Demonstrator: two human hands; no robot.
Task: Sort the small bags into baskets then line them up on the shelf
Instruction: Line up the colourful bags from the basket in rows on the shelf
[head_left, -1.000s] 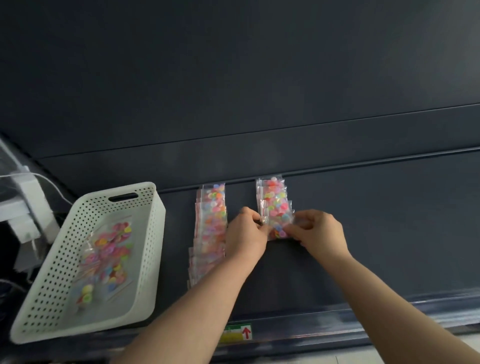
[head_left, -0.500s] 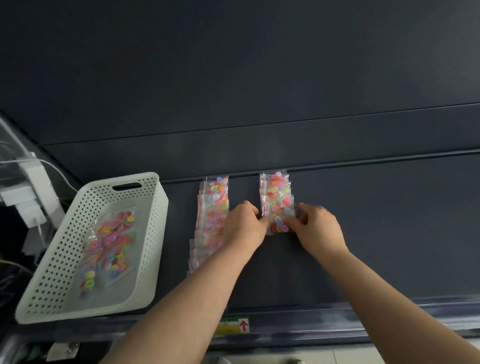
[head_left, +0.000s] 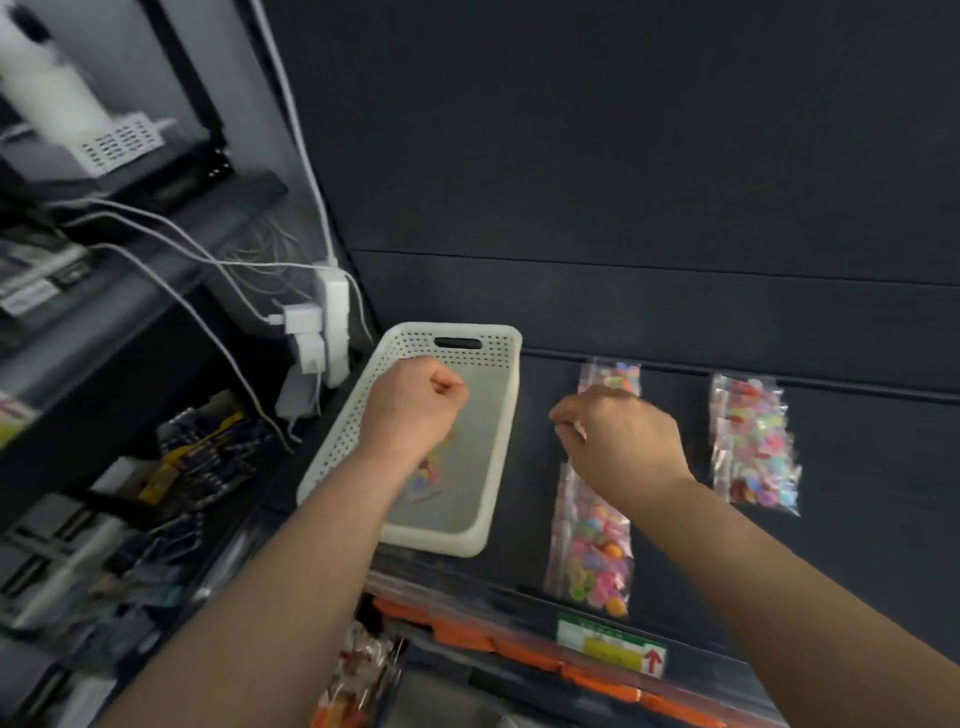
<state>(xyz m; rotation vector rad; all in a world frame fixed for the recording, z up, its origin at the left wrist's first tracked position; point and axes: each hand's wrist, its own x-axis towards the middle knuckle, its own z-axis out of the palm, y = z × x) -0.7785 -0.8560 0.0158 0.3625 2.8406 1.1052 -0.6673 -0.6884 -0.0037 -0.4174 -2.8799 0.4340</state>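
A white perforated basket (head_left: 500, 339) stands on the dark shelf (head_left: 862, 561), with a few small bags of coloured buttons (head_left: 430, 475) on its floor. My left hand (head_left: 413, 410) hovers over the basket as a closed fist, with nothing visible in it. To the right lie two rows of small clear bags: a long left row (head_left: 592, 551) and a shorter right row (head_left: 753, 447). Above the far half of the left row, my right hand (head_left: 618, 436) hangs with loosely curled fingers, and I see nothing in it.
A white power strip (head_left: 335, 322) with plugs and cables hangs left of the basket. Further left, blurred shelves hold dark packaged goods (head_left: 197, 457). A green and yellow label (head_left: 610, 642) marks the shelf's front edge, with orange items (head_left: 467, 634) below.
Both hands have let go of the right row of bags and moved left, the left hand to above the basket. The view has swung left and down.
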